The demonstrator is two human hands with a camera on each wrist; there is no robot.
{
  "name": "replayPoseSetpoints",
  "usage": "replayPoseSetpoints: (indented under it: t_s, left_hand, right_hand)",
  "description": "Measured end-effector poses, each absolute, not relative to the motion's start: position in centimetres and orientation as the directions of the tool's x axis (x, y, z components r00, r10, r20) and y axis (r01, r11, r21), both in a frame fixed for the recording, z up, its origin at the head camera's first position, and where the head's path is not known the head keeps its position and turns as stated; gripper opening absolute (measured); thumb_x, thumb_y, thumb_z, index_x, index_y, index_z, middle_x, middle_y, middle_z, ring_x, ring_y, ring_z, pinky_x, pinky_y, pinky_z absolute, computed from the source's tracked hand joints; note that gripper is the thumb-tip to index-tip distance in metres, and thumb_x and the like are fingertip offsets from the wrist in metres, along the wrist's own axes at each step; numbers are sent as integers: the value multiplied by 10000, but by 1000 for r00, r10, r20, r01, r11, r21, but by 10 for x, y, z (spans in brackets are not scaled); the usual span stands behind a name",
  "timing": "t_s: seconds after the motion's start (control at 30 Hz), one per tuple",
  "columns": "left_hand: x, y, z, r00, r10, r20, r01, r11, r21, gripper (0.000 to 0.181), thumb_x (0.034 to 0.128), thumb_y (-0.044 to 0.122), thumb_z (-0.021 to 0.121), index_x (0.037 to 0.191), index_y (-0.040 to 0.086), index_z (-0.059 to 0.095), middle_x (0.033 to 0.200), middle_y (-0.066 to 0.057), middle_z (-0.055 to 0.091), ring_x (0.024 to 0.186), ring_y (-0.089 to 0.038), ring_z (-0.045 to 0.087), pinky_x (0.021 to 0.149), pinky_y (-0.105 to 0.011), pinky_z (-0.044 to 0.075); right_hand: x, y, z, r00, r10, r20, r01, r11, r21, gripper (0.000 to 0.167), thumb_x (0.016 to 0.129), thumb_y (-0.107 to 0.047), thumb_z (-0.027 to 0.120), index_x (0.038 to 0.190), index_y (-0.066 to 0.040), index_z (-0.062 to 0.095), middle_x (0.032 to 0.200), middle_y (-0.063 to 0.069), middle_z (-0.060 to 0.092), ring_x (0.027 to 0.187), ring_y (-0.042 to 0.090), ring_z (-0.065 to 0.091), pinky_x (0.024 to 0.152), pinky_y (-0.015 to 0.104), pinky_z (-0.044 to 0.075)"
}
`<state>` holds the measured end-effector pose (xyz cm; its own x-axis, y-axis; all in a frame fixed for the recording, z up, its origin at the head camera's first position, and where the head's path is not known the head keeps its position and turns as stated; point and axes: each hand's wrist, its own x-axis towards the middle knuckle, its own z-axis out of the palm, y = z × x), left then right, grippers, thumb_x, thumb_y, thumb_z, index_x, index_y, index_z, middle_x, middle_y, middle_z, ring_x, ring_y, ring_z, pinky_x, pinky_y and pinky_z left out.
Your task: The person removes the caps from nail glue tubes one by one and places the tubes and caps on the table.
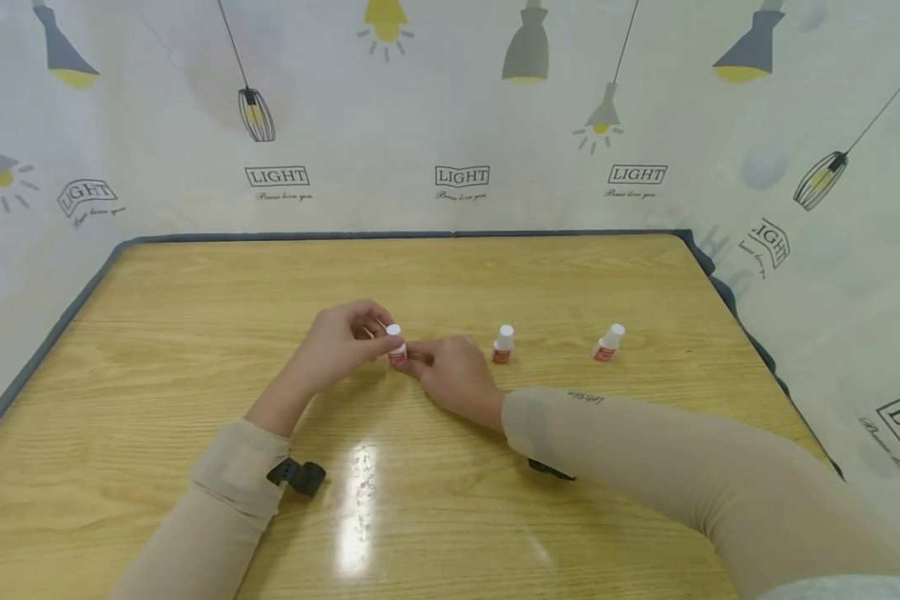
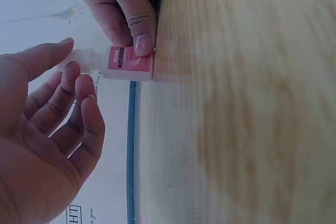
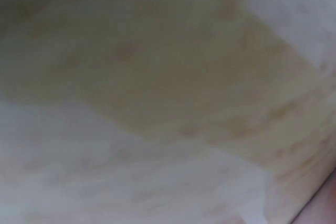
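The left hand [image 1: 339, 343] pinches the white cap [image 2: 83, 57] of the leftmost bottle [image 2: 116, 67], upright on the table [image 1: 217, 333]; the right hand [image 1: 457, 375] grips that bottle low down — best to keep its base flat and handle the cap gently, without squeezing the sides; the middle bottle [image 1: 502, 347] stands just beyond the right wrist — easily bumped; another bottle [image 1: 607, 343] stands farther right.

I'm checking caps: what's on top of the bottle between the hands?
A white cap, pinched by the left hand, sits on the bottle. That hand covers parts of the cap's sides, which cannot be seen.
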<state>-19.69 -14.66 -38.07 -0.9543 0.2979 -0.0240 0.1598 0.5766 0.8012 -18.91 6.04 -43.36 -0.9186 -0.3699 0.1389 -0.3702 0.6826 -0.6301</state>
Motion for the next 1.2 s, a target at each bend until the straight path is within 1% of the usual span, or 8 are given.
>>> replayPoseSetpoints:
  t_s: [0.37, 0.5, 0.63, 0.73, 0.87, 0.93, 1.07, 1.2]
  left_hand:
    - [-198, -147, -381, -950, 309, -45, 150, 578, 802, 252, 995, 308, 763, 1181, 143, 719, 1009, -65, 751, 834, -198, 702, 730, -340, 550]
    - [-198, -148, -382, -945, 325, -41, 161, 568, 807, 362, 1002, 303, 756, 1314, 128, 701, 1013, -69, 743, 827, -198, 702, 723, -338, 554]
    - [-197, -149, -383, -938, 345, -28, 179, 552, 815, 440, 1015, 289, 737, 1421, 134, 662, 1012, -72, 730, 820, -209, 693, 702, -329, 549]
    - [-197, -149, -383, -940, 339, -20, 182, 553, 813, 380, 1024, 286, 724, 1369, 127, 700, 1010, -61, 718, 821, -213, 677, 686, -321, 538]
    - [-197, -148, -383, -949, 316, -5, 185, 570, 801, 277, 1009, 315, 744, 1218, 133, 749, 983, -44, 705, 822, -213, 651, 676, -319, 522]
    - [-198, -148, -384, -952, 306, 1, 186, 576, 796, 271, 994, 331, 766, 1183, 139, 741, 965, -41, 703, 816, -209, 650, 676, -318, 524]
    - [-197, -149, -384, -951, 308, -3, 182, 571, 800, 350, 984, 323, 780, 1261, 121, 712, 959, -47, 703, 805, -206, 653, 672, -312, 530]
    - [-196, -151, -383, -946, 323, -14, 185, 577, 796, 320, 1005, 292, 745, 1286, 139, 723, 959, -45, 698, 791, -210, 635, 648, -304, 513]
  right_hand:
    - [-189, 60, -433, -921, -365, 137, -365, 684, -631, 286, 1031, -387, 711, 1284, -276, 782, 1144, -12, 810, 1075, 113, 772, 915, 364, 624]
    - [-190, 60, -433, -920, -364, 145, -370, 688, -624, 292, 1031, -384, 712, 1293, -273, 776, 1129, 7, 813, 897, 88, 764, 847, 342, 614]
    - [-189, 60, -433, -921, -361, 147, -370, 694, -617, 291, 1029, -384, 715, 1292, -274, 776, 1125, 16, 814, 839, 71, 736, 812, 328, 598]
    - [-189, 59, -432, -925, -355, 137, -359, 697, -621, 303, 1024, -400, 718, 1295, -278, 773, 1124, 15, 815, 889, 39, 728, 817, 315, 596]
    - [-190, 60, -432, -927, -353, 125, -349, 695, -629, 314, 1024, -415, 713, 1305, -283, 766, 1120, 8, 816, 785, 39, 662, 767, 290, 556]
    - [-190, 60, -433, -925, -356, 133, -357, 694, -625, 307, 1026, -411, 712, 1298, -283, 771, 1114, -1, 818, 779, 33, 659, 767, 287, 558]
    - [-190, 61, -433, -921, -363, 142, -368, 691, -622, 300, 1025, -406, 714, 1290, -280, 778, 1113, -11, 819, 868, 30, 717, 803, 291, 575]
    - [-190, 60, -434, -922, -364, 135, -364, 690, -625, 312, 1023, -416, 713, 1296, -277, 776, 1110, -5, 822, 876, 59, 730, 792, 296, 562]
